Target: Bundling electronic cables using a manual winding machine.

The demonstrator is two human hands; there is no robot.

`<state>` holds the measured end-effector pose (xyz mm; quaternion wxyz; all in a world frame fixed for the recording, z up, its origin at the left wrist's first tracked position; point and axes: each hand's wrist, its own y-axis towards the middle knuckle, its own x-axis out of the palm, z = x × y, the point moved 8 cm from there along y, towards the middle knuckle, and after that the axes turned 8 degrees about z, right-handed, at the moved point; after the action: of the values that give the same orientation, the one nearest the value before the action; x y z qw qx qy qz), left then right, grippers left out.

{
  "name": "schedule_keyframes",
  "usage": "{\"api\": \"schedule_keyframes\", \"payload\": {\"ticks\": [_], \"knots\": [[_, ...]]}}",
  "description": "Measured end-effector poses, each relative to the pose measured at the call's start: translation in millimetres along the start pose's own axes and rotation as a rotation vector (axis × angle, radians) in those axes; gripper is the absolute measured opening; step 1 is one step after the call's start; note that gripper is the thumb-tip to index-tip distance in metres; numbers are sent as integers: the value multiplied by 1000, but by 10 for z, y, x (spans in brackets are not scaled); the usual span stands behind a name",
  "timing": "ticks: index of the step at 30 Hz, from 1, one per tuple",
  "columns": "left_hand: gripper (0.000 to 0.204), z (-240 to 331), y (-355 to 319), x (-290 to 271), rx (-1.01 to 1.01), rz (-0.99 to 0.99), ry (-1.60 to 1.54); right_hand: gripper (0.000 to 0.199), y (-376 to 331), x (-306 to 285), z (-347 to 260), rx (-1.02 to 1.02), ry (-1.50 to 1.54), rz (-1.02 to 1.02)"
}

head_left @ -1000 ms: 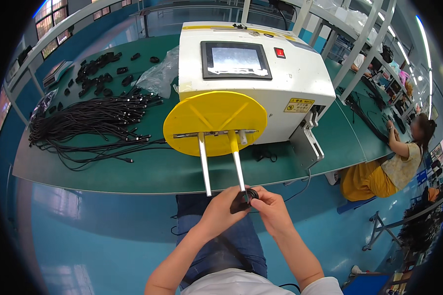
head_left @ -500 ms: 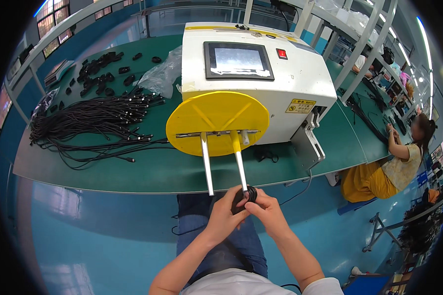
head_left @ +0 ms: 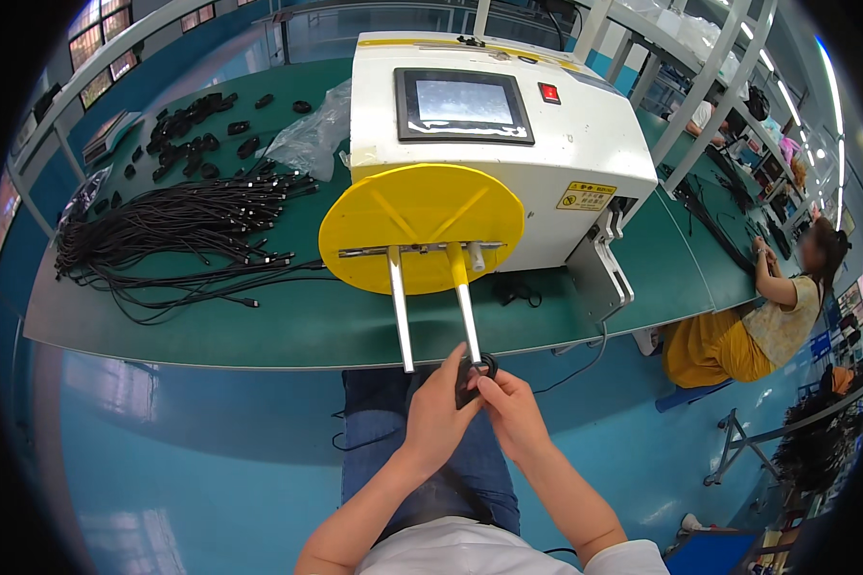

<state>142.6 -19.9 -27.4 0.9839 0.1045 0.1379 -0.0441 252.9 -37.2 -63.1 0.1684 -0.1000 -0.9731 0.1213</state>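
Observation:
Both hands are together just below the tip of the right metal prong [head_left: 466, 321]. Between them is a small coil of black cable [head_left: 464, 385]. My left hand [head_left: 435, 410] closes around the coil's left side, with one finger pointing up beside the prong. My right hand [head_left: 518, 410] pinches the coil's right edge between thumb and fingers. Part of the coil is hidden by the hands. The two prongs stick out from a yellow round disc [head_left: 374, 216] on the front of a white machine [head_left: 537, 158]; the left prong [head_left: 401, 326] is bare.
A large bundle of black cables [head_left: 177, 225] lies on the green table [head_left: 211, 335] to the left. Behind it are scattered black cable coils [head_left: 187, 144] and a clear plastic bag [head_left: 312, 134]. Right of the disc stands a metal bracket [head_left: 599, 273]. A seated person [head_left: 772, 297] handles cables farther right.
My hands have shifted slightly, and the right hand's fingers now press closer on the coil. The coil is turned and shows less of its loops. The view has tilted a little.

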Motion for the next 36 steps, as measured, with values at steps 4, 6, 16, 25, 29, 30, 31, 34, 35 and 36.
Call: {"api": "schedule_keyframes", "payload": {"ticks": [4,6,16,25,29,30,31,34,35,36], "knots": [[56,4,-32,6,75,-57,-4,17,7,-18,42,79,60,-62],[56,27,-32,-24,120,-89,-25,15,-8,-7,-34,102,96,-166],[30,-267,11,59,-425,-339,-721,25,-19,-49,-55,196,173,-266],[21,-506,-35,168,-625,-263,-953,28,-43,71,-2,296,368,-305],[12,-536,3,248,-549,-414,-914,29,-51,46,30,335,347,-246],[12,-530,-13,252,-548,-415,-913,30,-50,31,46,349,337,-212],[12,-387,34,196,-405,-374,-923,30,-42,31,44,347,339,-209],[14,-114,91,62,-119,-292,-933,28,48,-32,-49,231,404,-92],[16,-45,105,-17,81,-240,-653,28,59,-27,-56,229,406,-89],[18,36,93,-92,274,-181,-366,27,70,-5,-80,207,420,-93]]}}
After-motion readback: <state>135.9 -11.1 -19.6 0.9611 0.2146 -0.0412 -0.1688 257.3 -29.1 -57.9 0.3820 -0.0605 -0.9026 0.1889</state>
